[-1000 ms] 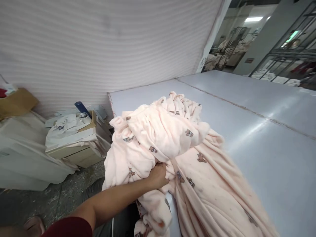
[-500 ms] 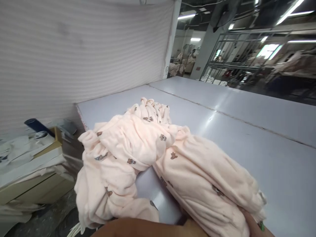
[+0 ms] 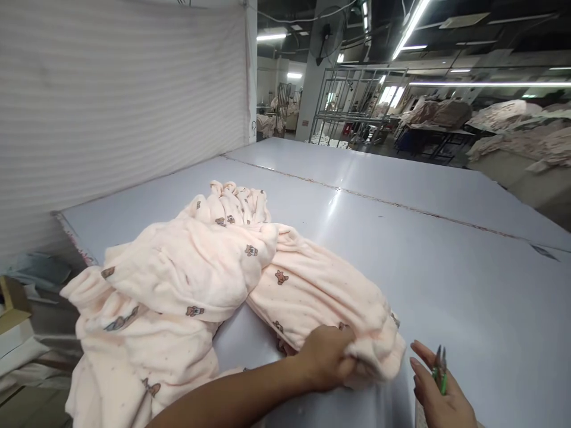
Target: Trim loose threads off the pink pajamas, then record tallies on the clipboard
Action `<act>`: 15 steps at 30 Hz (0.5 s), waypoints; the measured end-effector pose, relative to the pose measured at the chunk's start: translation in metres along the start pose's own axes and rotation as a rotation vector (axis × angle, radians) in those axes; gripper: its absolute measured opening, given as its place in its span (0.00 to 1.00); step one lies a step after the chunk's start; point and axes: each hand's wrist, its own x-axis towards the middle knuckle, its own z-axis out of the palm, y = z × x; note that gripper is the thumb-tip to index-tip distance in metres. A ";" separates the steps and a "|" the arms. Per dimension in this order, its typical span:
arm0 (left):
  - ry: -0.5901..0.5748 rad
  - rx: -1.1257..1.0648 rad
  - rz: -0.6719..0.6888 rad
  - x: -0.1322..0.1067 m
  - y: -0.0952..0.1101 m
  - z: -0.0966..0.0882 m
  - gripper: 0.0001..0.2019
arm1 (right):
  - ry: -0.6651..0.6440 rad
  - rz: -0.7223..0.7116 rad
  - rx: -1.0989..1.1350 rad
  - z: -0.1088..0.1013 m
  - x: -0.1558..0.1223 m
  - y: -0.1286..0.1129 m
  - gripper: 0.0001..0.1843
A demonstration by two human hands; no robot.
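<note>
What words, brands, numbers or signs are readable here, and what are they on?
Nothing can be read with certainty.
Small sign on the pillar: too small to read.
Dark curved mark on the white post: unclear.
Pale pink cloth: animal prints, no legible text.

Two grips (image 3: 328, 359) (image 3: 441, 401), one bear-print heap (image 3: 178, 270), one snips (image 3: 440, 374), one fan (image 3: 328, 32).

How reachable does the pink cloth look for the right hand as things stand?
Probably yes: the right hand is just beside the pink cloth, and nothing visible blocks the gap between them. The green-handled snips it holds might hamper a full grip.
</note>
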 end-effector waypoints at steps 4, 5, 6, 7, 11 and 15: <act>0.292 -0.825 -0.096 -0.020 0.028 -0.070 0.13 | -0.095 -0.091 -0.079 0.011 -0.022 -0.028 0.34; 0.354 -0.965 -0.131 -0.026 0.031 -0.088 0.15 | -0.166 -0.140 -0.067 0.018 -0.028 -0.034 0.33; 0.429 -1.055 -0.180 -0.032 0.029 -0.104 0.16 | -0.245 -0.192 -0.049 0.026 -0.034 -0.041 0.30; 0.516 -1.091 -0.243 -0.038 0.025 -0.118 0.17 | -0.332 -0.249 -0.026 0.034 -0.039 -0.049 0.27; 0.854 -0.575 -0.466 -0.066 -0.004 -0.157 0.14 | -0.594 -0.435 0.138 0.053 -0.054 -0.088 0.14; 0.747 0.142 -0.231 -0.089 0.011 -0.163 0.18 | -0.718 -0.468 0.149 0.053 -0.053 -0.122 0.17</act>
